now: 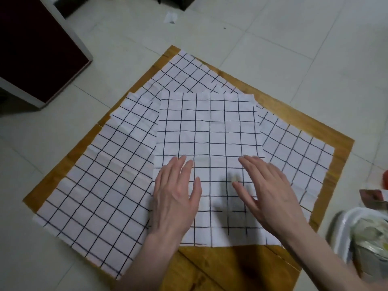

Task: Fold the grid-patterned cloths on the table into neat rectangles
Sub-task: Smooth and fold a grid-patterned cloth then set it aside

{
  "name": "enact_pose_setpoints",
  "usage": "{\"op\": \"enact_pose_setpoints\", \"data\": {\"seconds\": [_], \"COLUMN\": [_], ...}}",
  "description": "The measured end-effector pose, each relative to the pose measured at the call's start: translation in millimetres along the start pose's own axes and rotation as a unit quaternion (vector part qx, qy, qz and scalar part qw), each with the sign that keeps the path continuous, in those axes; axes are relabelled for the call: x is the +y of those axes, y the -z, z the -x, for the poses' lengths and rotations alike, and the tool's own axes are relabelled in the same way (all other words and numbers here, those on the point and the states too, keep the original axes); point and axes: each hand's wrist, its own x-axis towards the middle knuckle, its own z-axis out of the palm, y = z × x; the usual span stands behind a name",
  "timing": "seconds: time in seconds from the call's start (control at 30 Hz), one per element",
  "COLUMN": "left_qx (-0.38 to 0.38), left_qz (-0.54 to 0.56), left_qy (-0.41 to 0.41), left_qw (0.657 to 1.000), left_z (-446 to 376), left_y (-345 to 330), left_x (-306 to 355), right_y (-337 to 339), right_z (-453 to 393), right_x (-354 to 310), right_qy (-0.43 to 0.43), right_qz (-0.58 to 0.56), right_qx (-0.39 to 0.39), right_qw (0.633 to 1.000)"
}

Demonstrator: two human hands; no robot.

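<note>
Both forearms reach in from the bottom edge, over the bare near corner of the wooden table [220,267], which sits low on a pale tiled floor [294,49]. At the right edge, close to the table, stands a white bin [344,232] with crumpled contents, blurred, and behind it a reddish packet [372,199] too unclear to name. At upper left stands a dark maroon cabinet [35,49] with a white frame, well apart from the table. A scrap of white paper [170,18] lies on the tiles farther off.

Nothing covers the cloths except the hands. The left hand [175,196] lies flat, fingers straight and together, palm down on the left part of the top cloth [210,133]. The right hand [270,192] is likewise flat with straight fingers, on that cloth's right part; it is motion-blurred and casts a shadow between the hands. Neither hand grips anything.

The top cloth is white with a black grid, a rectangle squared to the viewer, fairly smooth, its near edge by the table's bare corner. Under it a larger cloth [94,185] of the same pattern lies turned at an angle, covering most of the table, creased along fold lines, its left corner hanging past the table edge.
</note>
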Motion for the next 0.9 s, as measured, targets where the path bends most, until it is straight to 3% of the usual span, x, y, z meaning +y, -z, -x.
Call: {"op": "enact_pose_setpoints", "data": {"seconds": [0.27, 0.47, 0.9], "left_qx": [0.014, -0.009, 0.051], "left_qz": [-0.044, -0.093, -0.032], "left_qy": [-0.066, -0.122, -0.090], "left_qw": [0.997, 0.988, 0.994], "left_z": [-34.5, -48.8, -44.7], "left_y": [-38.0, -53.3, -61.2], "left_x": [-41.7, -69.4, -63.7], "right_y": [-58.3, -74.7, -79.9], "right_z": [-46.4, -63.2, -65.2], "right_x": [24.3, 43.8, 40.2], "right_qy": [0.043, 0.103, 0.086], "right_qz": [0.009, 0.010, -0.081], "right_qx": [0.043, 0.009, 0.075], "right_qw": [0.998, 0.995, 0.990]}}
